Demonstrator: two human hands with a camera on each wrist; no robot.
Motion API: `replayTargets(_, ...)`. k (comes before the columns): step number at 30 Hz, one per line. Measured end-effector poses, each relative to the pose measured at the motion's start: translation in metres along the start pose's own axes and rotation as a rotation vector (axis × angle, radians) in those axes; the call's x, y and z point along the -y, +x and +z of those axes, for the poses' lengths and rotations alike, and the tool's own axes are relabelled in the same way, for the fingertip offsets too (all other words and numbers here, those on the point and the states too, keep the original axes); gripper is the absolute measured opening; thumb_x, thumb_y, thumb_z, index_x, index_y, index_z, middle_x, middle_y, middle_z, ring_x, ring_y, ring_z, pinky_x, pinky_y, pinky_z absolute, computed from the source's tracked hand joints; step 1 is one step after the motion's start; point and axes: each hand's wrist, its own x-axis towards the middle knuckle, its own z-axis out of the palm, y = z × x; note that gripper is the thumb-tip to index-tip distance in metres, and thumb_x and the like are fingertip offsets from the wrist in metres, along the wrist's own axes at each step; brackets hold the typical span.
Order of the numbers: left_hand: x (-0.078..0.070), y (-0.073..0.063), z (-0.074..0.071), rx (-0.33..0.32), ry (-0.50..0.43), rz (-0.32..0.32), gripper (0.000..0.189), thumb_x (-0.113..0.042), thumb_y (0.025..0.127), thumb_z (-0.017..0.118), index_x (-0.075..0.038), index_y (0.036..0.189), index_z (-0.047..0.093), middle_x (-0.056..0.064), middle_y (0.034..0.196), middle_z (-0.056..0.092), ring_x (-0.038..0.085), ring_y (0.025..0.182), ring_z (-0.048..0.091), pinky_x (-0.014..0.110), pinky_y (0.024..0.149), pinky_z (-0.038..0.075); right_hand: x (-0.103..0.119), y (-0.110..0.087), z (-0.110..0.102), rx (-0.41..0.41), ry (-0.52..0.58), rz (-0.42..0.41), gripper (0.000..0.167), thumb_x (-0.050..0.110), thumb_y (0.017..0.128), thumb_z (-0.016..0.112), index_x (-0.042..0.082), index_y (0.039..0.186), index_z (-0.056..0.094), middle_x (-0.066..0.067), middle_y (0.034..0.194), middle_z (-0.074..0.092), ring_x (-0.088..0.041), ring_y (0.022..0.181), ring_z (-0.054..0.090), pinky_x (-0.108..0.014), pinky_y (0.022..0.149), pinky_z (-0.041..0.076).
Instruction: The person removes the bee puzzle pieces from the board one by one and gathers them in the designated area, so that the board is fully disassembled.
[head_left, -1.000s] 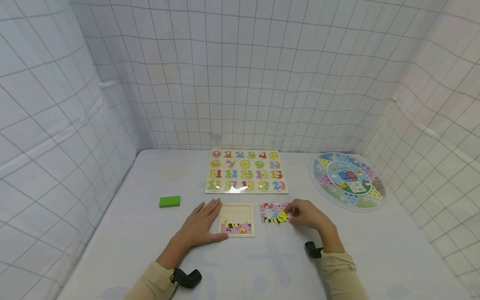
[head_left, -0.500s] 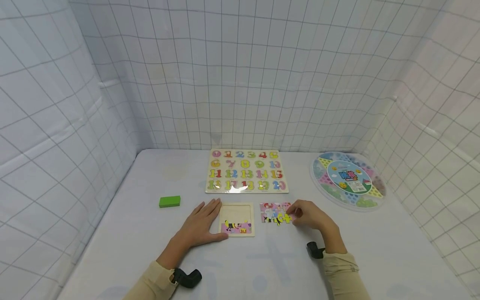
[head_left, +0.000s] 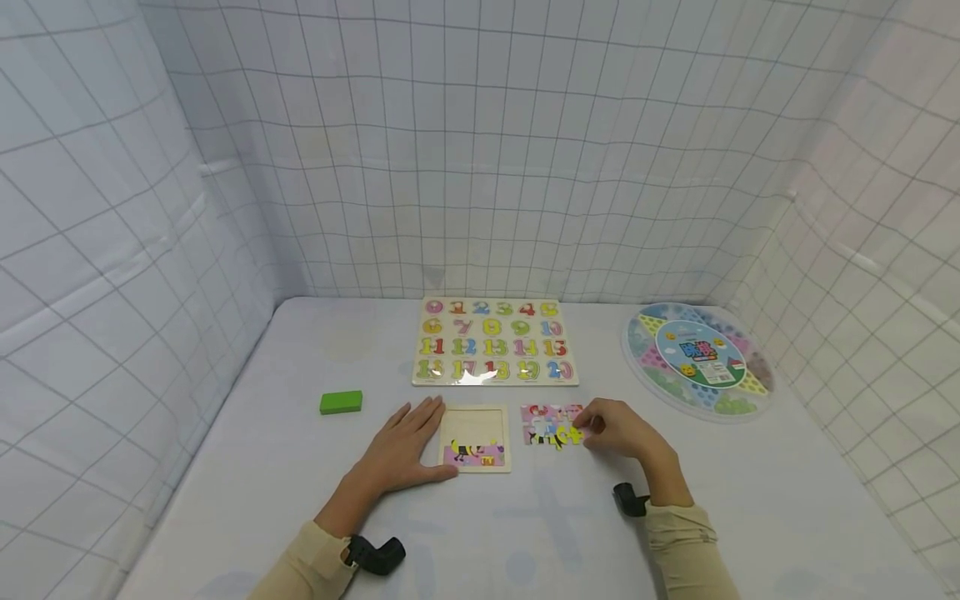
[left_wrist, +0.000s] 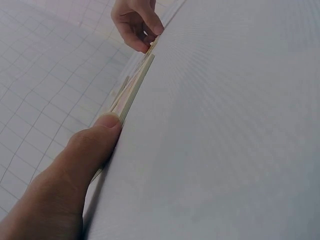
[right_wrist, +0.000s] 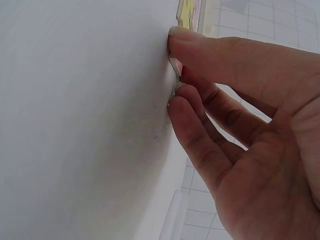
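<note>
White table (head_left: 247, 475); left hand (head_left: 397, 450) splayed, thumb touching wooden tray (head_left: 472, 423); right hand (head_left: 618, 432) pinches piece (right_wrist: 176, 66) at jigsaw's (head_left: 546, 425) right end.

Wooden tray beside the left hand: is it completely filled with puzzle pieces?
No, the head view shows puzzle pieces covering only the near part of the wooden tray, with bare wood beyond them.

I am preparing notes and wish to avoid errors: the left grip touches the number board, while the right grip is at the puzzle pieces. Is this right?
One thing is wrong: the left grip touches the wooden frame, as the head view shows; the number board lies farther back. The right grip is indeed at the puzzle pieces.
</note>
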Motion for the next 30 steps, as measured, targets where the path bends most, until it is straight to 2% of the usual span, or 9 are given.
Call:
replayTargets(12,0.0,0.0,0.0,-0.003,0.002,0.004,0.106,-0.079,0.077,0.052,-0.009,0.153,0.03,0.006,0.161,0.028,0.024,0.15,0.026,0.048,0.122,0.021,0.008,0.01,0.005,0.0,0.052,0.064,0.031,0.01,0.072,0.083,0.009,0.101,0.072,-0.001,0.088,0.061,-0.016,0.08,0.052,-0.027,0.07,0.047)
replayTargets(23,0.001,-0.003,-0.001,0.024,0.001,0.024,0.109,-0.08,0.077,0.051,-0.007,0.154,0.026,0.008,0.162,0.024,0.024,0.151,0.023,0.048,0.123,0.018,0.038,0.024,0.022,0.029,0.05,0.01,0.037,0.01,0.071,0.085,0.004,0.105,0.071,-0.001,0.088,0.064,-0.014,0.079,0.054,-0.026,0.071,0.049)
replayTargets(30,0.001,-0.003,-0.003,0.017,0.01,0.029,0.106,-0.078,0.078,0.05,-0.007,0.154,0.026,0.008,0.162,0.025,0.024,0.151,0.023,0.047,0.123,0.018,0.065,0.034,0.035,0.059,0.055,-0.029,0.035,0.01,0.073,0.084,0.006,0.105,0.071,0.001,0.087,0.064,-0.012,0.078,0.054,-0.023,0.069,0.049)
